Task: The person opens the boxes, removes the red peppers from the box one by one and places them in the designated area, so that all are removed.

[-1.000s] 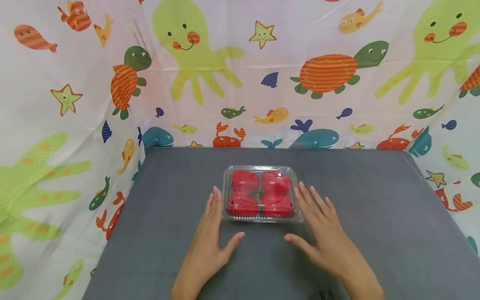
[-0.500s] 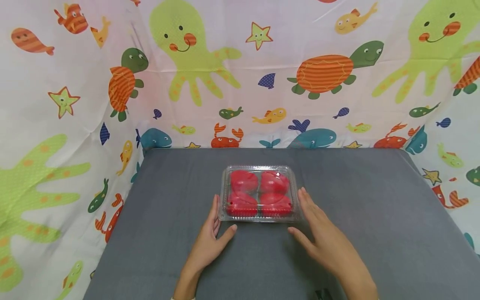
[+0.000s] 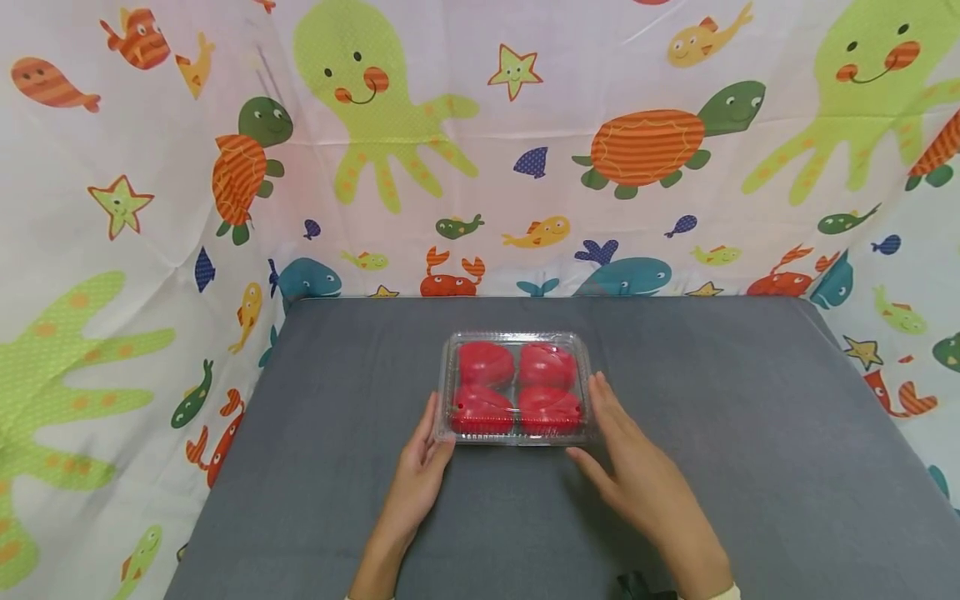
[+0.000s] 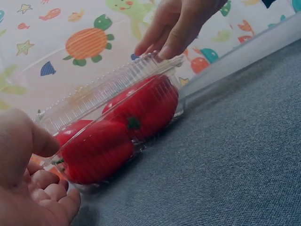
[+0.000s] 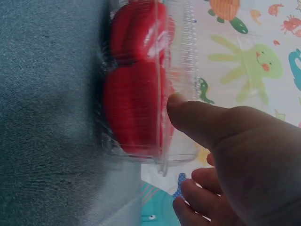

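A clear plastic clamshell box (image 3: 516, 337) with its lid down sits mid-table and holds several glossy red bell peppers (image 3: 486, 365). Green stems show on the peppers (image 4: 96, 153) in the left wrist view. My left hand (image 3: 416, 479) grips the box's left end, thumb at the near corner and fingers along the side. At the right end, my right hand (image 3: 645, 475) lies alongside with fairly straight fingers and the thumb held apart from them. In the right wrist view the right thumb (image 5: 188, 110) overlaps the lid edge, and the other fingers are bent loosely below it.
Grey cloth covers the table (image 3: 750, 433). A white curtain (image 3: 510, 125) printed with sea animals hangs behind it and along both sides. A small dark object (image 3: 637, 586) shows at the bottom edge beside the right wrist.
My left hand has come in from spread fingers to a grip on the box's left end. My right hand has drawn in closer to the right side.
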`<move>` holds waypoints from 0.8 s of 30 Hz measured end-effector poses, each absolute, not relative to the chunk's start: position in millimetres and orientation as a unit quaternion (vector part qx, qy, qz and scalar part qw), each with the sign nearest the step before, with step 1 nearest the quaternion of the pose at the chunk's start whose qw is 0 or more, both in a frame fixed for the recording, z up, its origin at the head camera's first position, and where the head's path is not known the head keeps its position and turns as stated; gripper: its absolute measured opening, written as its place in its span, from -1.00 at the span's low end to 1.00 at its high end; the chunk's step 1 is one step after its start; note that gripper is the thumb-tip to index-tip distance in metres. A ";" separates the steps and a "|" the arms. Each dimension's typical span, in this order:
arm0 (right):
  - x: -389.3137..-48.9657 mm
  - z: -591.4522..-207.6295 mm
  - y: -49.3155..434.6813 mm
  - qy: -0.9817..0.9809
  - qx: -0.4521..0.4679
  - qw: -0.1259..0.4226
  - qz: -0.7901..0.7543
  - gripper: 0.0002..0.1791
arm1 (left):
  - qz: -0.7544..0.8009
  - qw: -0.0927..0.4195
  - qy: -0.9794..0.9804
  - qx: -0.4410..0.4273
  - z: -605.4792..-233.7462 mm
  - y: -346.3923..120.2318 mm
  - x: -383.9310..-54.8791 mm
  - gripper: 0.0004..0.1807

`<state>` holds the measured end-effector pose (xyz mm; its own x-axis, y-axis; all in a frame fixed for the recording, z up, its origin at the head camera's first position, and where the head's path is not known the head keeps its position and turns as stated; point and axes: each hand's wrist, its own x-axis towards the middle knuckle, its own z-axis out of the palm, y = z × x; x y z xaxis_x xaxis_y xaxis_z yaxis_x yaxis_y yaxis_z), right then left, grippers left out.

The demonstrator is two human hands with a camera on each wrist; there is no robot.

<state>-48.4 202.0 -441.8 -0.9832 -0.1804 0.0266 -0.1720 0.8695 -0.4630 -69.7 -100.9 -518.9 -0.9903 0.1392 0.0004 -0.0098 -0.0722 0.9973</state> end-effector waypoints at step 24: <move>-61.3 -455.5 196.9 0.959 -0.040 -0.056 -0.276 0.14 | 0.729 0.048 0.683 0.021 -514.8 -99.4 -69.9 -0.27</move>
<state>-61.3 196.9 -455.5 -0.9906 -0.0453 0.1294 -0.1071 0.8449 -0.5241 -69.9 -99.4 -514.8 -0.9945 0.0988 -0.0353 -0.0417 -0.0633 0.9971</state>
